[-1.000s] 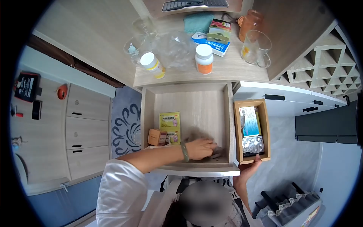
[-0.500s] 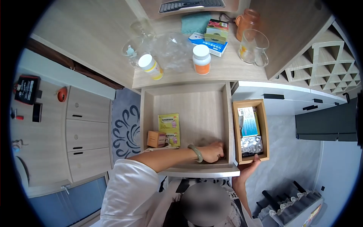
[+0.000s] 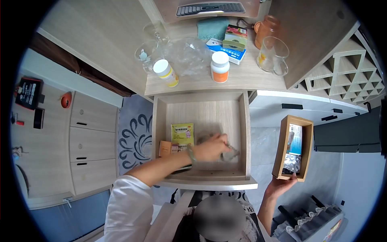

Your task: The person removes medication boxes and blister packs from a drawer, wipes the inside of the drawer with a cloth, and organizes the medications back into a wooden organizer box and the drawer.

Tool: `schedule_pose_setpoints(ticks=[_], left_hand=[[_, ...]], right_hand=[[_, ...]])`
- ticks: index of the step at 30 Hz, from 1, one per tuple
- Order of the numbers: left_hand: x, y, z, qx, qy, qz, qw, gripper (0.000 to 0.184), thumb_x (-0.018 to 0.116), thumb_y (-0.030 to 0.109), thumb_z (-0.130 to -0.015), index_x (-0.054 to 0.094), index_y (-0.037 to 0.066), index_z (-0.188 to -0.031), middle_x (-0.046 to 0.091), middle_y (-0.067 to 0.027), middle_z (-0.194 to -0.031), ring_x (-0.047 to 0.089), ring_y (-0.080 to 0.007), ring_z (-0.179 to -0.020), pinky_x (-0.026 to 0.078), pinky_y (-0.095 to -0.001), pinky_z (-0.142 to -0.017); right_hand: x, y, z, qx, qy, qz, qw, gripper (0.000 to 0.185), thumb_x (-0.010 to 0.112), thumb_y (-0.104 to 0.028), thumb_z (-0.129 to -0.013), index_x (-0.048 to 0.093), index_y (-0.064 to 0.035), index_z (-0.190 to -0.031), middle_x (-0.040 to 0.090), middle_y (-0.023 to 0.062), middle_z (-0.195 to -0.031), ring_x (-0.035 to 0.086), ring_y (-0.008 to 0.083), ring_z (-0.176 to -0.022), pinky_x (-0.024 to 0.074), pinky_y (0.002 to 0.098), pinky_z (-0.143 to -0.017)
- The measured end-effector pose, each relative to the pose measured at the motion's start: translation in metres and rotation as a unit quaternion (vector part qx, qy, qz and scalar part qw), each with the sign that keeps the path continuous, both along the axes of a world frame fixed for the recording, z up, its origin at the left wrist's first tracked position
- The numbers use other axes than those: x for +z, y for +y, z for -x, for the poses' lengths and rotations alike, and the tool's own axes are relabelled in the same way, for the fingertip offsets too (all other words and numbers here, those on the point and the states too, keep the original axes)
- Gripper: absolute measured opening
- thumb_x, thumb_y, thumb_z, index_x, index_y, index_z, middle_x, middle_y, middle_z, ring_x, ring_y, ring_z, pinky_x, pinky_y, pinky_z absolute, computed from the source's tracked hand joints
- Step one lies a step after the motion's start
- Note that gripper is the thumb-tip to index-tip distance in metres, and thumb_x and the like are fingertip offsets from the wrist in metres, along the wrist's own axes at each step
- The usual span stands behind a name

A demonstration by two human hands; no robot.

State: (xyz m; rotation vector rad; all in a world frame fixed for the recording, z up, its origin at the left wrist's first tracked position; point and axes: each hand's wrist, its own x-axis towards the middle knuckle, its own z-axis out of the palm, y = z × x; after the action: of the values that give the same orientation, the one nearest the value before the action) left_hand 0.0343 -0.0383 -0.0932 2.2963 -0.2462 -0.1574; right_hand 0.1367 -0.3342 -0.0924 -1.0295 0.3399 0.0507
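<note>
Tan box swings clear of the drawer

Chinese characters mark the yellow-green packaging on the left of the drawer, beside a small orange box; the lettering is too small to read. Beyond the drawer, the tabletop carries a blue-and-white carton with Chinese print and a bottle with an orange label.

Half a second ago the tan box was just beside the drawer's right wall; now it is farther right, tilted, the right hand gripping its near end, fingers closed. The left hand has shifted from the drawer's near-right corner toward its middle, fingers bent over a greyish wad; blur hides whether they grip it.
</note>
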Motion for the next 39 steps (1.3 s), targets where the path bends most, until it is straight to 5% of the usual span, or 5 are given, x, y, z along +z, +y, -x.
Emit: schedule_pose_setpoints(ticks=[15,22,29,34,39], left_hand=[[-0.018,-0.077,-0.029,-0.129,0.155,-0.125,0.971,0.023,0.054,0.001,-0.073,0.07,-0.005,-0.088,0.063,-0.0253,-0.097,0.057,-0.0336,-0.098,0.042,-0.0408,-0.095],[0.104,0.003,-0.049,0.016,0.319,0.615,0.721,0.005,0.058,0.004,-0.084,0.061,0.001,-0.081,0.057,-0.0028,-0.096,0.049,-0.0107,-0.098,0.038,-0.0238,-0.088],[0.088,0.097,-0.009,0.213,0.08,0.126,0.966,0.028,0.056,-0.007,-0.077,0.067,0.005,-0.099,0.061,-0.0088,-0.104,0.057,-0.0203,-0.094,0.046,-0.0311,-0.083],[0.009,0.115,0.035,0.402,0.005,-0.494,0.771,0.035,0.061,0.0,-0.073,0.061,-0.006,-0.108,0.059,-0.021,-0.11,0.055,-0.0316,-0.1,0.047,-0.0387,-0.08],[-0.03,0.104,0.011,0.377,0.065,-0.509,0.771,0.043,0.056,0.004,-0.078,0.052,-0.016,-0.115,0.05,-0.0319,-0.12,0.05,-0.0412,-0.108,0.045,-0.0454,-0.091]], right_hand=[[0.014,0.053,0.026,0.041,0.094,-0.024,0.994,0.044,0.043,-0.04,-0.096,0.046,-0.0082,-0.127,0.055,0.0049,-0.118,0.057,0.0176,-0.106,0.0478,0.0341,-0.088],[0.016,0.052,0.025,0.025,0.175,-0.03,0.984,0.049,0.04,-0.043,-0.097,0.043,-0.0081,-0.131,0.053,0.0073,-0.123,0.054,0.02,-0.113,0.0452,0.0365,-0.094],[0.001,0.047,0.022,0.076,0.121,-0.039,0.989,0.049,0.045,-0.04,-0.095,0.041,-0.0095,-0.132,0.051,0.0054,-0.124,0.053,0.0186,-0.113,0.0443,0.0355,-0.093],[0.006,0.051,0.022,0.069,0.128,-0.045,0.988,0.05,0.046,-0.04,-0.094,0.04,-0.0103,-0.134,0.051,0.0057,-0.126,0.051,0.0195,-0.115,0.0423,0.0368,-0.096],[0.015,0.055,0.023,0.081,0.15,-0.045,0.984,0.051,0.046,-0.04,-0.094,0.04,-0.0099,-0.134,0.05,0.0059,-0.127,0.05,0.0204,-0.118,0.0402,0.0375,-0.099]])
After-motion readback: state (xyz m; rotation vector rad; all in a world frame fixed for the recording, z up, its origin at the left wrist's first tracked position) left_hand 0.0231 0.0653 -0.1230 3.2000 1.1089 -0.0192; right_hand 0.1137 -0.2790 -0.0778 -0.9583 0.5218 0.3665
